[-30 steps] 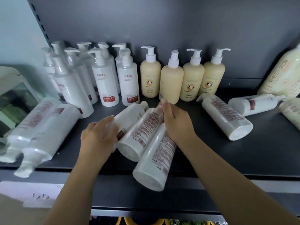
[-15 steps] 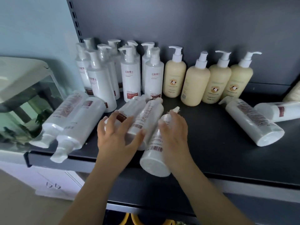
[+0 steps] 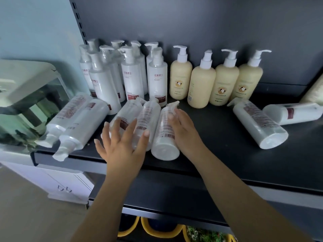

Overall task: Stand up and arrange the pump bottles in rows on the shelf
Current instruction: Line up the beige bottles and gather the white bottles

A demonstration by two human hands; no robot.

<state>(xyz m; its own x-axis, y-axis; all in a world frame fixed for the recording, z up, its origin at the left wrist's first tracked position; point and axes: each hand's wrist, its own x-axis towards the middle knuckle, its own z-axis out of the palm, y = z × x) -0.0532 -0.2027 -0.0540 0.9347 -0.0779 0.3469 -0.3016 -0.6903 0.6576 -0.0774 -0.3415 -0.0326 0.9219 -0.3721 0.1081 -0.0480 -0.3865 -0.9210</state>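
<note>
Three white pump bottles lie side by side at the front of the dark shelf (image 3: 218, 165). My left hand (image 3: 122, 147), fingers spread and straight, rests over the left lying bottle (image 3: 125, 116) and the middle lying bottle (image 3: 148, 114). My right hand (image 3: 183, 130) lies flat against the right side of the third lying bottle (image 3: 164, 137). Several white pump bottles (image 3: 131, 77) stand upright at the back left. Beside them stands a row of cream pump bottles (image 3: 202, 84).
Two more white bottles (image 3: 76, 123) lie at the shelf's left end, pumps hanging over the edge. Two others (image 3: 258, 123) lie at the right. A fish tank (image 3: 26, 102) stands left of the shelf, a white cabinet (image 3: 57, 182) below it.
The view has shifted left and the shelf appears farther right. My left hand has opened wide over the bottles. The right-hand lying bottle has swung straighter, parallel to the other two.
</note>
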